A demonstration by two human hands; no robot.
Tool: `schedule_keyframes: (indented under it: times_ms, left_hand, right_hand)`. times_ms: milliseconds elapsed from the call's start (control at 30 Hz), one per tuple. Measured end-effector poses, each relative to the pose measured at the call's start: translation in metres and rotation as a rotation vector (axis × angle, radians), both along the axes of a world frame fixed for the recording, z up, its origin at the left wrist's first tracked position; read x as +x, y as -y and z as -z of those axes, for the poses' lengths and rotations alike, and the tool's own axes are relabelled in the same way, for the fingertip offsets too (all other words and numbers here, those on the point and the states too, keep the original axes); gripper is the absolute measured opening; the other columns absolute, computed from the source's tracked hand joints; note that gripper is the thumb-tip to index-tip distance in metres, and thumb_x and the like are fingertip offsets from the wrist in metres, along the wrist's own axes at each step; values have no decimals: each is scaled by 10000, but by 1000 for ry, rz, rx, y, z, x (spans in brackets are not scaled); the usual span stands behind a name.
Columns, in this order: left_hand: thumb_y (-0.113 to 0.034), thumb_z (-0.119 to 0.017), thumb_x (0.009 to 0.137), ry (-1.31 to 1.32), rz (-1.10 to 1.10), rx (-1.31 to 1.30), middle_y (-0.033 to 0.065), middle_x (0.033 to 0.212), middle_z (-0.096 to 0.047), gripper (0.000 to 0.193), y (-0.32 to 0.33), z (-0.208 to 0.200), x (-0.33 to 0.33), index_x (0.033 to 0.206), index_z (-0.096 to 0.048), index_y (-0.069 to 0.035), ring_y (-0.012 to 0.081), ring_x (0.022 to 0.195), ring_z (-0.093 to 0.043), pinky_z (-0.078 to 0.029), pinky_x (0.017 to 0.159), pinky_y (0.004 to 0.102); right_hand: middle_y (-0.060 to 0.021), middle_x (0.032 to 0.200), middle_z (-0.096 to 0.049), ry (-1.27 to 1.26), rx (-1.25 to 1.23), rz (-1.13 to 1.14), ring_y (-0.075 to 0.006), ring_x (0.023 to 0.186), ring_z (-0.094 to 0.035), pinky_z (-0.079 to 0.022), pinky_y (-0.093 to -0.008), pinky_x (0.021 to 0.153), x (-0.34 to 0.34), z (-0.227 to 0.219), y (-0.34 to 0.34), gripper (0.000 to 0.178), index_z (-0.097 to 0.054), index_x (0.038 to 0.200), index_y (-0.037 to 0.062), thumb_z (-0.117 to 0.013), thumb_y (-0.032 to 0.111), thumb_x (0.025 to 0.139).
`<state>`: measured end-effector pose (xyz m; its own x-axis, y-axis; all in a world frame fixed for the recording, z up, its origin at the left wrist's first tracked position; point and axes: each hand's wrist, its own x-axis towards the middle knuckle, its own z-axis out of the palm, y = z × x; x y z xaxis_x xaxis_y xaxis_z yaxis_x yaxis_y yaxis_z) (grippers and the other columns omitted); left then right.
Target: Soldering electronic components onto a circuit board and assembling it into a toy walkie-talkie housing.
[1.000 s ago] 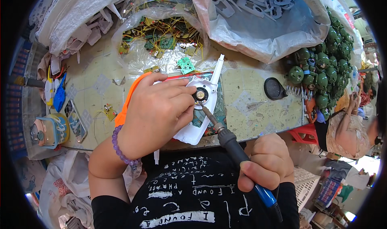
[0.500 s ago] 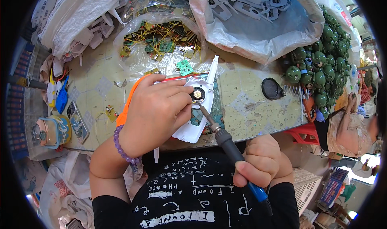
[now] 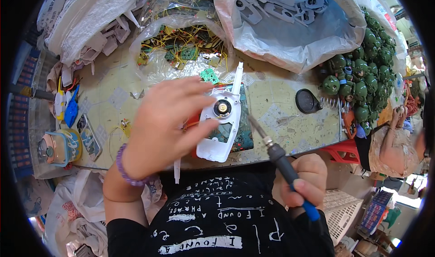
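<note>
A white plastic shell (image 3: 215, 149) with a long narrow arm lies on a dark green board (image 3: 244, 121) at the table's near edge. Set in the shell is a small round black speaker (image 3: 222, 108) with a brass-coloured centre. My left hand (image 3: 170, 116), slightly blurred, is over the shell's left side with fingers apart and nothing visible in them. My right hand (image 3: 306, 177) grips a soldering iron (image 3: 283, 162) by its dark and blue handle. The iron's tip points up and left, apart from the shell, over the table to its right.
Beyond the shell are a green circuit board (image 3: 209, 76) and a clear bag of wired boards (image 3: 181, 53). A white sack (image 3: 290, 44) holds more shells. At right are a black round lid (image 3: 306, 101), a coiled spring stand (image 3: 330, 102) and stacked green figures (image 3: 362, 67). A phone (image 3: 88, 137) lies left.
The soldering iron's tip has left the speaker, moving right with my right hand. My left hand has come off the speaker and opened leftward. The orange strip beside it is out of sight.
</note>
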<state>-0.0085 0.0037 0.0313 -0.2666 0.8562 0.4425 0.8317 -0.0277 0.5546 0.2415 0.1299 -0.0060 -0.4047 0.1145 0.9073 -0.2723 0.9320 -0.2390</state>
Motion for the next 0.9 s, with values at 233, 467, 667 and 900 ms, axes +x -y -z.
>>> schedule_keyframes:
  times_ms: [233,467,667,900]
  left_hand:
    - [-103,-707,823,67,-266,-125,119,859,-649,110,43,-6,-33,828,-667,-1,298,854,-587,-451,786,387]
    - [-214,-744,780,-45,-278,-160,69,814,-647,166,28,23,-17,722,-700,-65,275,847,-590,-430,779,408]
    - [-180,-734,792,-37,-228,-135,68,819,-654,128,18,23,-14,799,-707,-55,275,841,-595,-434,786,393]
    - [-55,-713,843,409,-221,-128,114,869,-716,94,27,0,23,936,-709,-46,269,744,-687,-508,867,414]
  right_hand:
    - [-69,640,-468,-105,-89,223,-208,470,-463,-365,-327,418,10,6,-9,206,-470,991,32,-512,233,1002]
    - [-69,600,-437,-109,-75,264,-190,429,-419,-335,-324,397,13,15,-12,247,-456,982,22,-459,266,1021]
    - [-65,604,-445,-136,-74,248,-186,435,-430,-344,-316,397,10,14,-12,248,-451,982,19,-467,264,1016]
    - [-64,638,-470,-128,-130,267,-189,458,-454,-367,-312,409,12,17,-8,234,-451,993,40,-498,269,1012]
